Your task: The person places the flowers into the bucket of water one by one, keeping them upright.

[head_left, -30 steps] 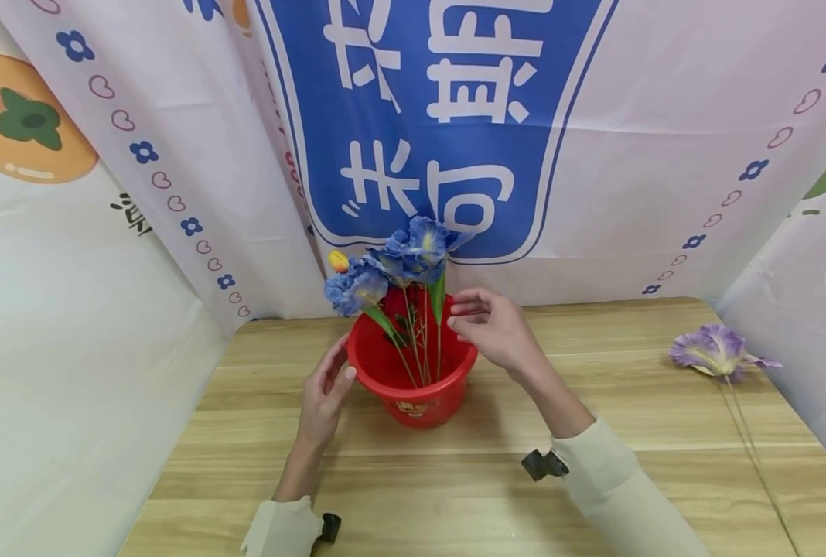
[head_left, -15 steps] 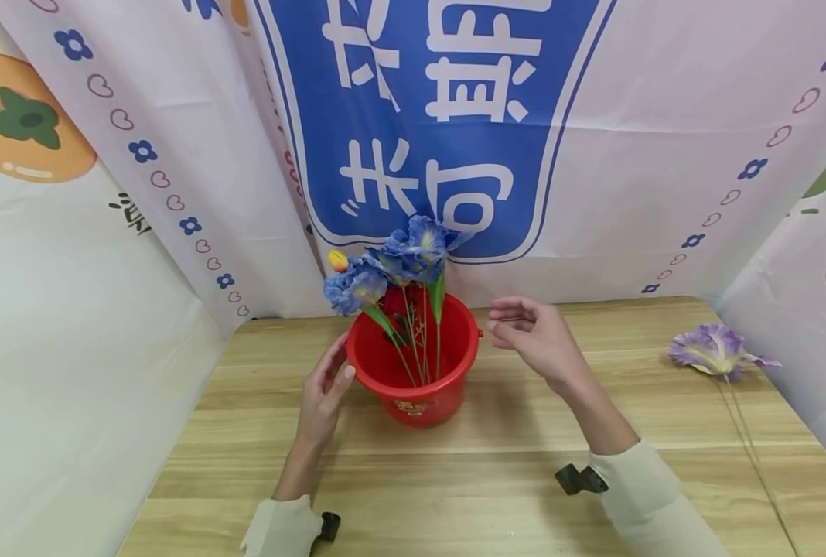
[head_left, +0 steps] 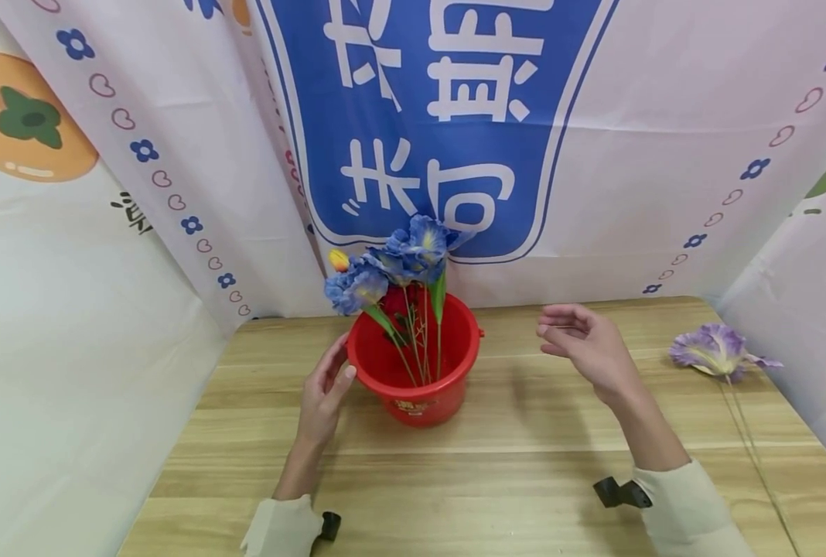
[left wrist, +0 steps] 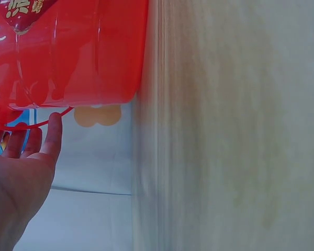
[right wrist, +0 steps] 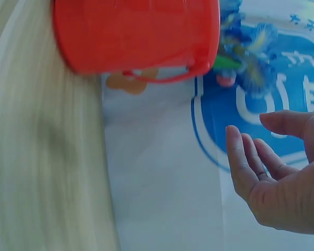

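Note:
A red plastic bucket [head_left: 448, 394] stands upright on the wooden table. Blue artificial irises [head_left: 423, 246] lean in it, with a yellow tulip bud [head_left: 339, 260] and a dark red flower [head_left: 397, 300] behind their stems. My left hand [head_left: 321, 402] rests against the bucket's left side, thumb at the front near the rim. In the left wrist view its fairly straight fingers [left wrist: 53, 133] lie beside the bucket's thin handle [left wrist: 39, 124]. Right of the bucket and apart from it, my right hand [head_left: 589, 348] is raised over the table, loosely bent and holding nothing.
A purple artificial flower [head_left: 715, 352] with long thin stems lies on the table [head_left: 455, 495] at the right. Behind the table's back edge hangs a printed white cloth [head_left: 636, 186] with a blue panel [head_left: 482, 139]. More cloth closes off both sides.
My right hand has moved away from the flowers at the bucket's right rim, out to the right over the table. The left hand and the bucket have stayed in place.

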The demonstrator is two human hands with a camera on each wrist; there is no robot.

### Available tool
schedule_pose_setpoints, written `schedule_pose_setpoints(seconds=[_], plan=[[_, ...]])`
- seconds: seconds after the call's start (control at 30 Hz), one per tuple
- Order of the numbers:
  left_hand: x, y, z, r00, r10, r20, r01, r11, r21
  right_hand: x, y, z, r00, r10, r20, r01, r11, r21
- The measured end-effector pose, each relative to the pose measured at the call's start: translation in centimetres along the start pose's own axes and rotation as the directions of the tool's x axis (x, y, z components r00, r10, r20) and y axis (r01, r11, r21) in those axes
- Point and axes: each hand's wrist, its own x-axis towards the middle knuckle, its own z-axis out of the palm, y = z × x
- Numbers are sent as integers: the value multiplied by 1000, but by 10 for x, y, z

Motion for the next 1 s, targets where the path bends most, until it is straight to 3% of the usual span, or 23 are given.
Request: schedule_pose_setpoints(seconds=[0.47,0.7,1.0], plan=[[1,1,2,1000,27,3,-27,999,-18,-23,42,-61,998,17,-54,-16,1000,9],[2,2,3,1000,26,7,-25,999,-25,-33,67,-100,994,61,-96,-49,991,121],[2,0,3,999,32,6,-31,999,-18,-46,87,-140,992,30,-121,-1,972,236]])
